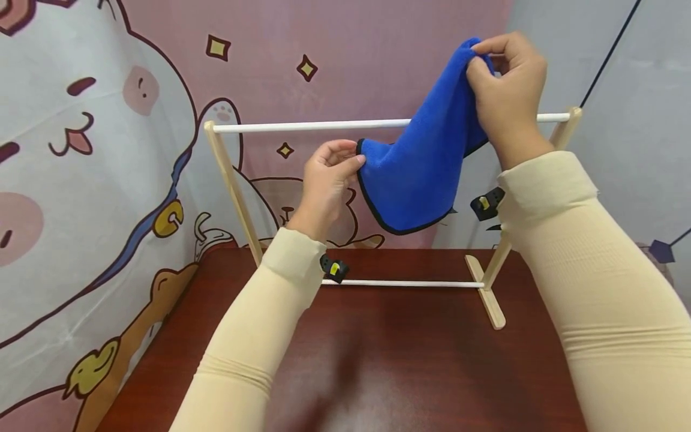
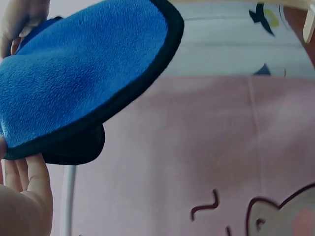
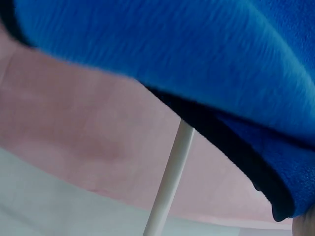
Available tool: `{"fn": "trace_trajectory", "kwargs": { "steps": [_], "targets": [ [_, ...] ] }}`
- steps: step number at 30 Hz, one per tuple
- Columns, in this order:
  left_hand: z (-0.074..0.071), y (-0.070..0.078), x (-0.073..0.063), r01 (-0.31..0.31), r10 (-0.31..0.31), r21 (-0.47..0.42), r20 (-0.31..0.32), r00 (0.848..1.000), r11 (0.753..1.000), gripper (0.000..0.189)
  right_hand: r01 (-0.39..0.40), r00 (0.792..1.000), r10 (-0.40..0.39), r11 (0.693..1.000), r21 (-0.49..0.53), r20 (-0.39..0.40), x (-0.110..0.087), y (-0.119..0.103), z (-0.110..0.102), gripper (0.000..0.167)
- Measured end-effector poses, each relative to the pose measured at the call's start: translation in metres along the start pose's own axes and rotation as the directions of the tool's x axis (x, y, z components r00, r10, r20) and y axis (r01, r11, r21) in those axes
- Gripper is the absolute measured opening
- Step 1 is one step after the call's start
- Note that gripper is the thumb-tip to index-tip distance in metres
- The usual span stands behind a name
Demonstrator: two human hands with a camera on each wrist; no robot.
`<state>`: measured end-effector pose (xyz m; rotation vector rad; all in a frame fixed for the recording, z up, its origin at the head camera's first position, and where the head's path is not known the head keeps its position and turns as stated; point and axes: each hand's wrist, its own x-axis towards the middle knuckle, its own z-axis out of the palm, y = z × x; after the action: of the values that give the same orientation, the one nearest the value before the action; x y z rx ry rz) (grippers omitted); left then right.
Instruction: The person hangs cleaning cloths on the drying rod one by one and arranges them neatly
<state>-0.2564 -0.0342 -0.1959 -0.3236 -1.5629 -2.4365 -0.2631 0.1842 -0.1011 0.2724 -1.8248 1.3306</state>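
Your right hand [image 1: 509,81] pinched the cloth [image 1: 423,168] above the bar [image 1: 302,126]; your left hand [image 1: 326,183] pinched its edge in front, with room underneath.

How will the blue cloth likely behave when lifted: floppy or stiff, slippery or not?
Probably floppy: the blue cloth sags and folds between the left hand and the right hand. Likely light for its size: each hand merely pinches it. Its fuzzy pile suggests it may drag rather than slip on the white top rail.
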Motion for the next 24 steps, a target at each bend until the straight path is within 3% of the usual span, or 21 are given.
{"fn": "trace_trajectory", "kwargs": {
  "steps": [5, 11, 16, 24],
  "targets": [
    [-0.002, 0.021, 0.015, -0.085, 0.087, 0.082, -0.019, 0.996, 0.993, 0.020, -0.017, 1.000, 0.017, 1.000, 0.006, -0.006, 0.002, -0.004, -0.003, 0.014],
    [-0.004, 0.047, 0.032, -0.161, 0.164, 0.045, -0.054, 0.985, 0.986, 0.022, -0.033, 0.999, 0.033, 0.999, -0.012, -0.010, 0.004, -0.009, -0.006, 0.014],
    [-0.007, 0.065, 0.042, -0.210, 0.216, 0.088, -0.067, 0.974, 0.974, 0.022, -0.020, 0.999, 0.021, 1.000, 0.021, -0.042, 0.010, -0.008, -0.003, 0.014],
    [-0.020, 0.081, 0.051, -0.336, 0.351, 0.146, -0.095, 0.931, 0.930, 0.023, 0.039, 0.997, -0.036, 0.998, 0.047, -0.065, 0.019, -0.003, 0.011, 0.016]
  ]
}}
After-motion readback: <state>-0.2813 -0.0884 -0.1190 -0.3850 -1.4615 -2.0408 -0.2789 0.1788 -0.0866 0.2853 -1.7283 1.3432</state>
